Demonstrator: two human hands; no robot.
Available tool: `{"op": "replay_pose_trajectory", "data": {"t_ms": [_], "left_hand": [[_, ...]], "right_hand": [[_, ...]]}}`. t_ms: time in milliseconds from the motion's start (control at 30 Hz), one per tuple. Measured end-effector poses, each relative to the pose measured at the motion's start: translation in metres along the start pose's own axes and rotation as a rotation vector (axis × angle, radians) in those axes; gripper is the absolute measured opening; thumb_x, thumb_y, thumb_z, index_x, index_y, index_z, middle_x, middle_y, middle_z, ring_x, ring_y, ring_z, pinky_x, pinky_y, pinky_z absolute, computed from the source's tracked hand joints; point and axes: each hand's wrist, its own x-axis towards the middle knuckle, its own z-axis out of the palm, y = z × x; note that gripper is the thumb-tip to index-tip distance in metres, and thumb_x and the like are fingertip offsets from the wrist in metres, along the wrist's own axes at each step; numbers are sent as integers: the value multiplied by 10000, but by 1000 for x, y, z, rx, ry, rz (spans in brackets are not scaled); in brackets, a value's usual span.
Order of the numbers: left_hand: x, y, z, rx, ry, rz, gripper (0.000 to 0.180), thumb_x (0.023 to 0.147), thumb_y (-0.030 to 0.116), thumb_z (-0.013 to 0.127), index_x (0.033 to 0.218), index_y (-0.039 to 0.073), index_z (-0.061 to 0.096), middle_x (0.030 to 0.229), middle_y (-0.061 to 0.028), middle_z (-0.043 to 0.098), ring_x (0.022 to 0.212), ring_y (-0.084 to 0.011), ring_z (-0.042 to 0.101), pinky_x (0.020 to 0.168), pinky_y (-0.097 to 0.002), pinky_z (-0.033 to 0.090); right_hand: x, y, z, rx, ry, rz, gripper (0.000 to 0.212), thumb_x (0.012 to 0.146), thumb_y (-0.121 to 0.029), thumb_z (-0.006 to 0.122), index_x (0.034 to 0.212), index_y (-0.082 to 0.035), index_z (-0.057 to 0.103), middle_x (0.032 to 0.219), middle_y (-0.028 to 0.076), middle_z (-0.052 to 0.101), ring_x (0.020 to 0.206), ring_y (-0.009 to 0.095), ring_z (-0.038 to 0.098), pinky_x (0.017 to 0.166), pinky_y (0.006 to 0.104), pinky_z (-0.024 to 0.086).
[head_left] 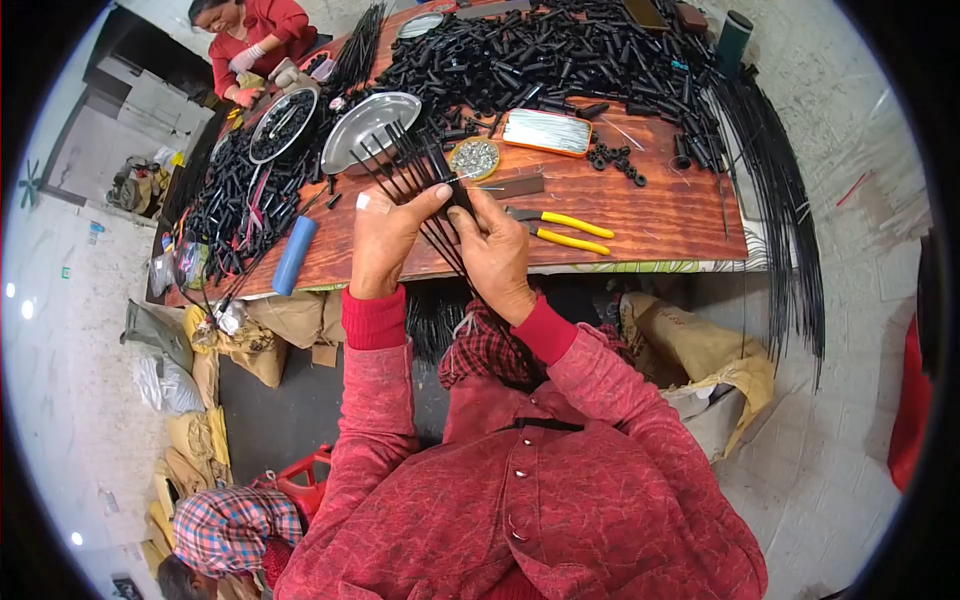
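Observation:
Both hands are raised together over the near edge of the wooden table. My left hand (388, 238) is closed around several thin black rods (385, 165) that fan out above it, its thumb pressed toward a black tubular piece (437, 160). My right hand (495, 250) pinches that black piece from the other side. A thin silvery wire (466, 177) sticks out near the fingertips. The rods' lower ends run down past my right wrist. How the wire meets the black piece is hidden by the fingers. Pliers with yellow handles (575, 228) lie just right of my right hand.
Behind my hands are a steel dish (372, 132), a yellow dish of small metal parts (474, 158) and an orange-rimmed tray (547, 132). Black tubes (560, 55) are heaped beyond. A blue cylinder (294, 256) lies left. Long black rods (775, 220) hang off the right. A co-worker (260, 45) sits far left.

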Motion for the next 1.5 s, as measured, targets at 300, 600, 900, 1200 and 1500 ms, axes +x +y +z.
{"op": "replay_pose_trajectory", "data": {"t_ms": [300, 600, 900, 1200, 1500], "left_hand": [[-6, -11, -4, -7, 44, 28, 183, 849, -6, 698, 1031, 7, 711, 963, -33, 718, 837, -94, 635, 767, -246, 505], [-13, -12, -2, -73, 77, 68, 224, 830, -31, 701, 1052, -3, 710, 986, -50, 716, 862, -110, 634, 798, -259, 507], [-14, -14, -1, -69, 85, 59, 219, 828, -26, 710, 1046, -6, 715, 960, -60, 721, 816, -112, 648, 751, -244, 511], [-19, -18, -13, -64, 81, -28, 262, 803, -19, 733, 1063, -8, 710, 967, -58, 718, 830, -121, 653, 768, -246, 511], [-32, -1, -27, 11, -104, 14, 363, 808, 21, 741, 1158, -34, 666, 1054, -69, 708, 949, -142, 650, 883, -291, 505]], "right_hand": [[-4, -24, -19, -15, -85, 83, 316, 886, -100, 708, 1188, -25, 652, 878, 95, 688, 725, 70, 572, 664, 245, 487], [0, -15, -28, 131, -145, 246, 169, 892, -149, 725, 907, 14, 681, 761, -8, 648, 693, 44, 558, 643, 218, 465], [17, 6, -33, 406, -361, 464, 150, 913, -159, 702, 934, -11, 684, 827, -7, 666, 715, 39, 579, 637, 194, 457], [9, 3, -31, 161, -385, 340, 126, 928, -133, 677, 932, -7, 682, 828, -2, 669, 717, 51, 582, 648, 197, 462], [8, -7, -36, 319, -357, 399, 143, 927, -124, 677, 949, 17, 683, 845, 26, 684, 737, 63, 592, 668, 214, 478]]}}
